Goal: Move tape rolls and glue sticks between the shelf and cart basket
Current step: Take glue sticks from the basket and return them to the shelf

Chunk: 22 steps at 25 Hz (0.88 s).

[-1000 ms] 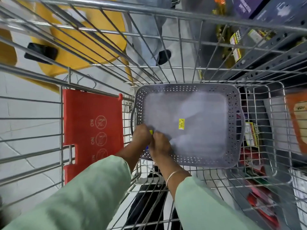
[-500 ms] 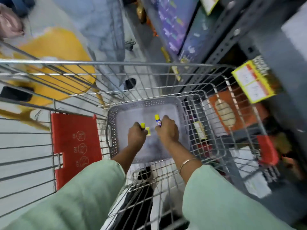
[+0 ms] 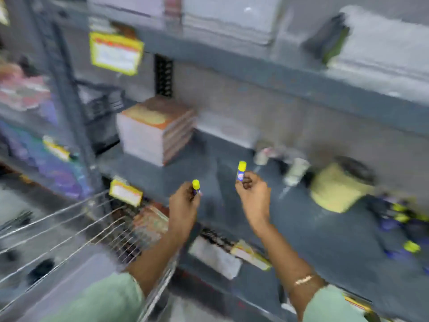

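Observation:
My left hand (image 3: 184, 201) grips a glue stick (image 3: 196, 186) with a yellow cap and blue body, held upright. In my right hand (image 3: 254, 194) is a second glue stick (image 3: 241, 170) of the same kind, raised a little higher. Both hands hover over the front of the dark grey shelf (image 3: 301, 228). Several more glue sticks (image 3: 404, 228) lie on the shelf at the far right. A yellowish tape roll (image 3: 336, 187) rests on the shelf right of my hands. The wire cart (image 3: 81, 228) is at the lower left. The picture is blurred.
A stack of notebooks (image 3: 157, 129) stands on the shelf behind my hands. Small white bottles (image 3: 294, 168) sit near the tape roll. Yellow price tags (image 3: 116, 53) hang from the shelf edges. More goods fill the shelves above, below and to the left.
Both hands lifted a glue stick each out of the grey basket in the cart and swung right, up to the shelf. The view turned from the cart to the shelf.

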Tool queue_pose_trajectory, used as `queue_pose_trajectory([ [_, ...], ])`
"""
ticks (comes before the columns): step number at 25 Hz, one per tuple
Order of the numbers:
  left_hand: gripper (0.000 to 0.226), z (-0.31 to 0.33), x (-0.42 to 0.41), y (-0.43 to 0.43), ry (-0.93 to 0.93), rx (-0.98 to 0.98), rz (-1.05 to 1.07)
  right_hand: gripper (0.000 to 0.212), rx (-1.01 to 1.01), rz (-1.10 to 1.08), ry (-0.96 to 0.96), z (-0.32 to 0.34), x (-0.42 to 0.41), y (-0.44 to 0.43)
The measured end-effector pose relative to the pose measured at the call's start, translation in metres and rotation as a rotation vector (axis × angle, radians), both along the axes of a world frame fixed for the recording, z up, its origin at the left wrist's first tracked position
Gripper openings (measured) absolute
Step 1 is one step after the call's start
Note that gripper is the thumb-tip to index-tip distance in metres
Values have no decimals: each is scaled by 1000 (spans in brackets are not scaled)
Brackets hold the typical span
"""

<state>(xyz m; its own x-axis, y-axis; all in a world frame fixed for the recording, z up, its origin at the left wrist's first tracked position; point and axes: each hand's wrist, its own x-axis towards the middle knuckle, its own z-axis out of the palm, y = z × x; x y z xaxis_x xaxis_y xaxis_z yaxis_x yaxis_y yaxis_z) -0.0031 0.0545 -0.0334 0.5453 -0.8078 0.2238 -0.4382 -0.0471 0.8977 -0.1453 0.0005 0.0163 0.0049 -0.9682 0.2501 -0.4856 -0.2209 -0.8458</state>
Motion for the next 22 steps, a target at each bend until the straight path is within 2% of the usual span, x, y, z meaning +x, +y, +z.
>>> queue_pose_trajectory([
  [3,5,26,-119,-25,2,-73,-280,17,-3,-212,-66,18,-133,2],
  [6,12,28,-216,-29,45,-34,-498,3,43,-471,-17,13,-236,13],
  [9,36,9,-305,-30,33,54,-728,7,78,-637,28,1,-323,34],
  [11,40,-6,-355,-27,-9,87,-820,10,92,-731,26,-9,-368,52],
  [16,49,-23,-420,-21,-69,138,-845,11,170,-789,61,-42,-419,69],
  [22,41,-17,-445,-24,-100,141,-835,18,289,-762,136,-58,-439,67],
])
